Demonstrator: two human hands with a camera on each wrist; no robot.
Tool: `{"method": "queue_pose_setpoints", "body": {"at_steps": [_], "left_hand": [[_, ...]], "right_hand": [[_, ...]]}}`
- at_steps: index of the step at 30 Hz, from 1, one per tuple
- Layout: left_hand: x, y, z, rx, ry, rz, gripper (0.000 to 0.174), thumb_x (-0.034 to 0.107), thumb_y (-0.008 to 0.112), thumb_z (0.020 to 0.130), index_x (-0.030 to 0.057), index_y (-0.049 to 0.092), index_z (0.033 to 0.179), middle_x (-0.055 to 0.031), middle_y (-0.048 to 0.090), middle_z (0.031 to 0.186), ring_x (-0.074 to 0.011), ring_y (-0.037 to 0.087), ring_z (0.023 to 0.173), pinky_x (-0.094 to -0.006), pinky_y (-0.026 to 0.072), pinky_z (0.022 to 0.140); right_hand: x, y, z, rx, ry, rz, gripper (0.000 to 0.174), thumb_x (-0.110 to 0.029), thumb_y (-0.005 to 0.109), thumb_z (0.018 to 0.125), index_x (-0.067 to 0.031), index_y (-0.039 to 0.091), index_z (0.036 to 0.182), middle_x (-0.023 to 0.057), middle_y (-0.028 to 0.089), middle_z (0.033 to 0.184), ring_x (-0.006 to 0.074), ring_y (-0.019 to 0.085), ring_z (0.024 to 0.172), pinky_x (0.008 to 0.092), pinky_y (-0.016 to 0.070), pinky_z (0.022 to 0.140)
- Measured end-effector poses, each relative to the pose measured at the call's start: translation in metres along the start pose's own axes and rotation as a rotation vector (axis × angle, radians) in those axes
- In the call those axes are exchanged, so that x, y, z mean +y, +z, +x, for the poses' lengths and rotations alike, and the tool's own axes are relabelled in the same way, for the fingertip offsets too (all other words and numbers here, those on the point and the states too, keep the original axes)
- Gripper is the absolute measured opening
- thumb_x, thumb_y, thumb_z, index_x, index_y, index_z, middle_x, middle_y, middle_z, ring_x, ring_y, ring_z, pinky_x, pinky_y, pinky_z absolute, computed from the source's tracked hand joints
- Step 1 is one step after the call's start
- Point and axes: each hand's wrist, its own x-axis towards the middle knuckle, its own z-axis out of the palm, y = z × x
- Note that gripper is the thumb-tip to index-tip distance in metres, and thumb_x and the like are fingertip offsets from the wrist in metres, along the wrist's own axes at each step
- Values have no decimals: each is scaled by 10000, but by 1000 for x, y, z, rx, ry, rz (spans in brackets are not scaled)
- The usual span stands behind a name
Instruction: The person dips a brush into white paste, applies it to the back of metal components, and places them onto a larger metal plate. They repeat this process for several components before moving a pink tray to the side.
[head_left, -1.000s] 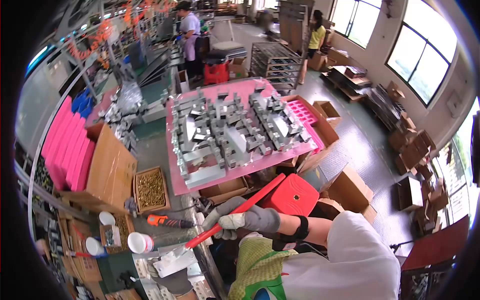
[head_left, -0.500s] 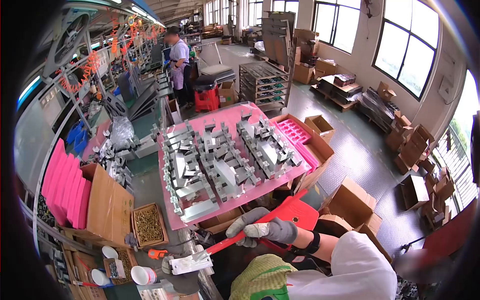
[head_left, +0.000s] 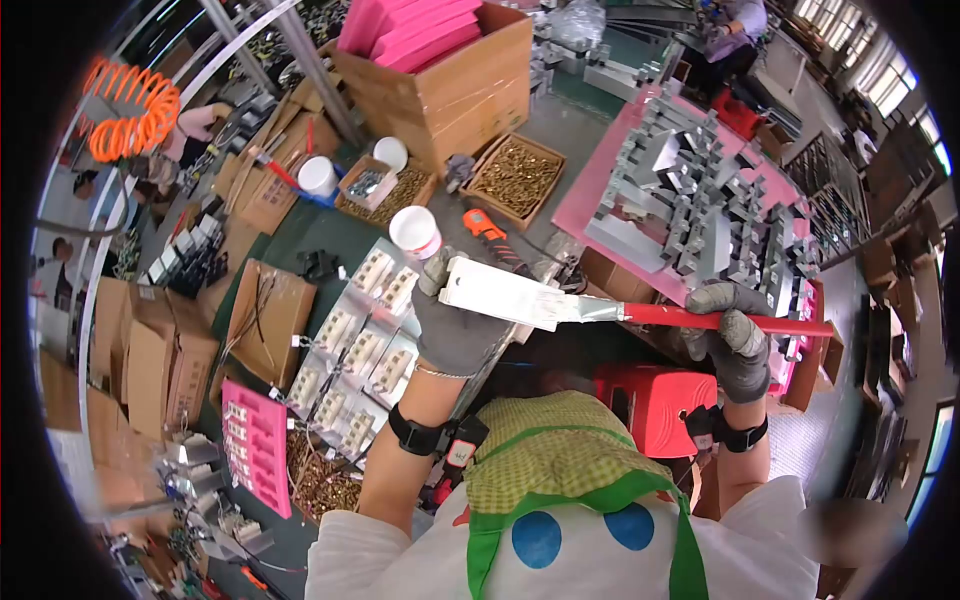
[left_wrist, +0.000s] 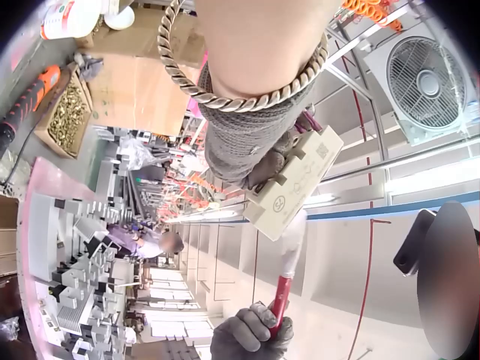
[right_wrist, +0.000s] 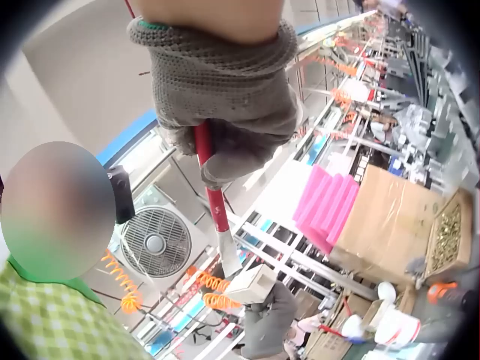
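My gloved left hand [head_left: 455, 320] grips a pale block-shaped part [left_wrist: 294, 182], whose flat white face [head_left: 500, 292] is turned up in the head view. In my gloved right hand [head_left: 732, 335] is the red handle [head_left: 665, 315] of a brush-like tool, fingers curled round it. The tool's whitish end [head_left: 595, 310] meets the right edge of the part. From the right wrist view, the handle [right_wrist: 215, 199] runs from the right glove [right_wrist: 225, 112] down to the part [right_wrist: 251, 285] in the left glove [right_wrist: 268, 322].
Left of my lap, rows of pale parts [head_left: 362, 350] lie on the bench. Ahead are a white tub [head_left: 415, 232], an orange-and-black tool [head_left: 487, 228] and a box of brass screws [head_left: 518, 175]. Metal brackets [head_left: 690, 190] cover a pink sheet to the right; a red stool [head_left: 650, 405] stands below.
The head view has swung left and down toward the bench. The part and tool now sit higher in view, nearly level, the tool's end still at the part. Both hands keep their grips.
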Motion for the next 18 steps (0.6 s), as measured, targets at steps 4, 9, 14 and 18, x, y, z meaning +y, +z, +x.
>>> {"method": "queue_pose_setpoints", "body": {"at_steps": [4, 9, 14, 18], "left_hand": [[16, -39, -13, 1, -18, 19, 513, 206, 734, 629, 51, 446, 1024, -45, 563, 888, -173, 588, 817, -303, 496, 733], [21, -80, -25, -23, 198, 525, 335, 199, 632, 738, 94, 457, 1003, -42, 564, 876, -174, 570, 807, -347, 484, 783], [39, -60, -13, 53, -298, -565, 339, 426, 497, 807, 88, 502, 782, -48, 471, 686, -224, 517, 754, -393, 461, 759], [49, -69, -8, -133, -344, -441, 191, 204, 588, 760, 42, 566, 857, -81, 603, 777, -200, 603, 736, -328, 495, 722]], "right_hand": [[6, 7, 12, -61, 50, -88, 468, -388, 605, 741, 52, 583, 901, 100, 582, 667, 120, 489, 477, 216, 382, 432], [17, 30, 52, -151, -73, -125, 461, -395, 472, 831, 44, 582, 916, 115, 571, 815, 140, 520, 605, 248, 419, 607], [82, 69, 104, -815, 649, 27, 480, -414, 463, 854, 34, 565, 993, 119, 591, 847, 125, 536, 635, 241, 437, 621], [138, 95, 121, -982, 746, 165, 538, -488, 570, 763, 22, 567, 932, 83, 562, 669, 91, 419, 471, 209, 311, 421]]}}
